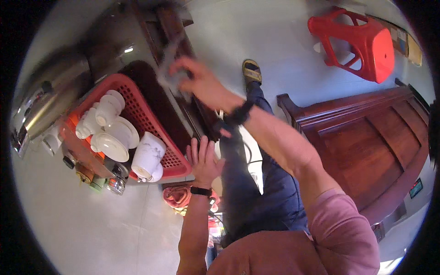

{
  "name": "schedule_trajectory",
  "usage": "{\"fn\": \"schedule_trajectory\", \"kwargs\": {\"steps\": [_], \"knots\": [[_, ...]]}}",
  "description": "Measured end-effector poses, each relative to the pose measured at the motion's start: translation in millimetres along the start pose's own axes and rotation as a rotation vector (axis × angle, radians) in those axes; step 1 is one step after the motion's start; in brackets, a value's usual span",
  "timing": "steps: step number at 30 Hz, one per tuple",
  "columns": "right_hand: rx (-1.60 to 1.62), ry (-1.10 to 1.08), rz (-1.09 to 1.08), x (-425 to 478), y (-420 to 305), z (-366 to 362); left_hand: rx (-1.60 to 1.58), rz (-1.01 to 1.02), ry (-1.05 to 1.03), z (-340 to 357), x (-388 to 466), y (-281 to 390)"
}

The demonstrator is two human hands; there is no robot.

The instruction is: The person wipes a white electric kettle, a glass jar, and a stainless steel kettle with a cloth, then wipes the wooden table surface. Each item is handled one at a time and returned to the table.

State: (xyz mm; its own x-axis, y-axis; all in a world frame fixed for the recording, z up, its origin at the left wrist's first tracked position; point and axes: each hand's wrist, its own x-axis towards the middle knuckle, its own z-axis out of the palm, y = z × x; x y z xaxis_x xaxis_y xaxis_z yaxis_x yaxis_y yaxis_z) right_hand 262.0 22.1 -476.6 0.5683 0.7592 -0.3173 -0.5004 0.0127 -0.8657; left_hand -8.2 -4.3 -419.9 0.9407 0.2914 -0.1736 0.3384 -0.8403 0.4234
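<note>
My right hand [202, 80] is blurred over the edge of a dark wooden table [182, 113], its fingers curled on a thin, greyish, see-through sheet [168, 65]. Whether that sheet is plastic or cloth is too smeared to tell. Lower down, my left hand [204, 163] presses flat on the table's edge with nothing in it, beside the corner of a red plastic basket [161, 137]. White ceramic ware stands in the basket: a marbled mug [147, 154], a lidded bowl [115, 139] and several stacked cups [108, 108].
A shiny metal vessel [58, 92] is left of the basket, with glass jars [117, 184] below it. Folded towels [177, 197] lie under my left wrist. To the right are a red plastic stool [381, 51] and a wooden bench [364, 147]. My sandalled foot [252, 72] is on the floor.
</note>
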Motion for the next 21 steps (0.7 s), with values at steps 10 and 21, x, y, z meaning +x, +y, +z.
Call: {"fn": "schedule_trajectory", "kwargs": {"steps": [10, 21], "knots": [[-0.209, -0.469, 0.689, -261.7, 106.2, 4.4, -0.082, -0.009, 0.038, -6.9, 13.3, 4.7], [-0.664, 0.171, -0.200, -64.5, 102.3, 1.9, -0.032, -0.028, -0.018, -9.0, 16.5, 6.5]]}}
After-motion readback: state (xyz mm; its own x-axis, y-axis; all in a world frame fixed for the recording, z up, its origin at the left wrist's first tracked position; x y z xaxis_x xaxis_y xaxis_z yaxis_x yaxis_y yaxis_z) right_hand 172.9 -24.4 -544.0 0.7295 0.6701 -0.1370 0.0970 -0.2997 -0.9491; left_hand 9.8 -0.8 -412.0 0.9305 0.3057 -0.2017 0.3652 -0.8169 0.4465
